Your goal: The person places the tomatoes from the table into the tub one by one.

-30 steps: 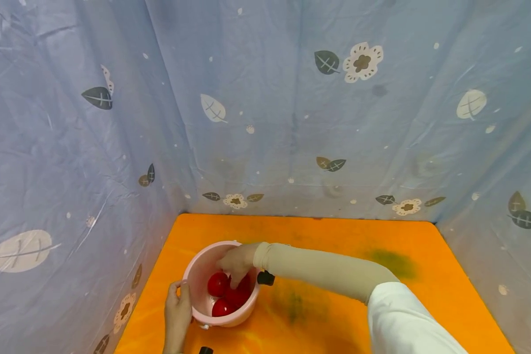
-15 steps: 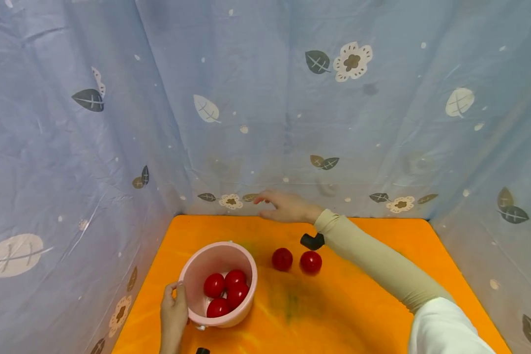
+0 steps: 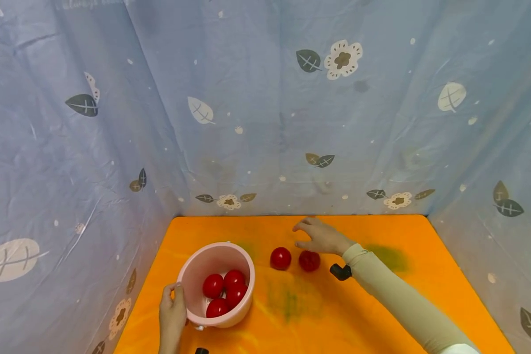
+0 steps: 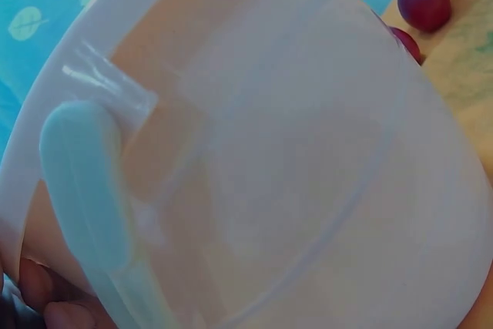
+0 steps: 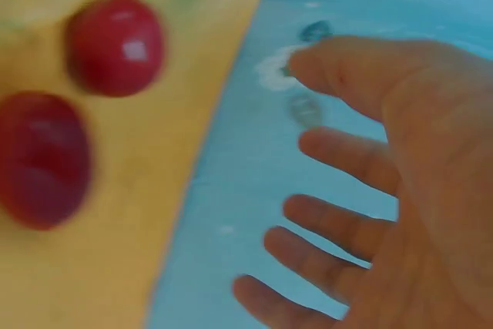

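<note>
Four red balls (image 3: 236, 295) lie in a pink bucket (image 3: 221, 258) on the left of the orange surface (image 3: 336, 314). The left hand (image 3: 172, 314) pinches the bucket's left rim. Right of the bucket lie two loose red balls (image 3: 280, 258), just apart; the right hand (image 3: 323, 238), fingers spread, hovers near the right one. A blue leaf-and-flower curtain (image 3: 248, 59) hangs at the far side.

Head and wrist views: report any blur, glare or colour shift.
Right wrist: both loose red balls look blurred, one with a pale highlight; left wrist: hazy, a glare streak on the pink bucket; head: clearer, the patterned curtain greyer than in the wrist views.
</note>
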`<state>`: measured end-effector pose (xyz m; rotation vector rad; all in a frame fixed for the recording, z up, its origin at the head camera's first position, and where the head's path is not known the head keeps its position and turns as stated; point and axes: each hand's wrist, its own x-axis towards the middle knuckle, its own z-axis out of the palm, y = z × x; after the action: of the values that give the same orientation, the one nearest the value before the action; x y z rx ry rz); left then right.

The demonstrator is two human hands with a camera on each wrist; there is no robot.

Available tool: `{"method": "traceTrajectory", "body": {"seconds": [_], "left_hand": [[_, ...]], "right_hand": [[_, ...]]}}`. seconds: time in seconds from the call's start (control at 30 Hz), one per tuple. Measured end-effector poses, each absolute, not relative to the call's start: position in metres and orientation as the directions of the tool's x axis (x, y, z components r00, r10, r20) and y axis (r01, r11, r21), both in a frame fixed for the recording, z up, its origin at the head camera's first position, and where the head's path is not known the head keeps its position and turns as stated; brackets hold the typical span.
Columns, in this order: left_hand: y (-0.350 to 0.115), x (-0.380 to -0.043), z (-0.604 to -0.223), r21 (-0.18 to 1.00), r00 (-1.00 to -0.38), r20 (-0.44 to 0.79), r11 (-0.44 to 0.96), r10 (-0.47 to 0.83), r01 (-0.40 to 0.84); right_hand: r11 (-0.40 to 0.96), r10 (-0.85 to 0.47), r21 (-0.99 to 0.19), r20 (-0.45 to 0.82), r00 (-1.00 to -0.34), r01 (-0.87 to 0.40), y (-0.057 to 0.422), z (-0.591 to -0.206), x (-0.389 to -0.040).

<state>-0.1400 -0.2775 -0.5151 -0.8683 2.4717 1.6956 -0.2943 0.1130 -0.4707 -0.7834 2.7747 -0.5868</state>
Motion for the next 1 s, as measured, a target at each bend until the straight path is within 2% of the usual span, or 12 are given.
{"method": "traceTrajectory", "body": {"seconds": [0.17,0.33,0.5,0.67,1.0], "left_hand": [[-0.277,-0.138,-0.516,0.853,-0.841,-0.342,0.237,-0.420,-0.465],[-0.277,-0.138,-0.515,0.848,-0.833,-0.358,0.226,-0.423,-0.479],[-0.276,-0.139,-0.516,0.847,-0.829,-0.363,0.220,-0.425,-0.484],[-0.274,-0.140,-0.516,0.857,-0.842,-0.318,0.247,-0.436,-0.452],[-0.275,-0.140,-0.516,0.864,-0.848,-0.284,0.264,-0.448,-0.429]], "right_hand": [[0.824,-0.457,-0.387,-0.022,-0.889,-0.413,0.118,-0.514,-0.273],[0.827,-0.424,-0.433,-0.064,-0.903,-0.358,0.117,-0.540,-0.259],[0.838,-0.423,-0.399,-0.046,-0.905,-0.371,0.116,-0.556,-0.253],[0.850,-0.406,-0.366,0.002,-0.914,-0.379,0.116,-0.565,-0.253],[0.836,-0.373,-0.434,-0.003,-0.928,-0.335,0.115,-0.584,-0.253]]}}
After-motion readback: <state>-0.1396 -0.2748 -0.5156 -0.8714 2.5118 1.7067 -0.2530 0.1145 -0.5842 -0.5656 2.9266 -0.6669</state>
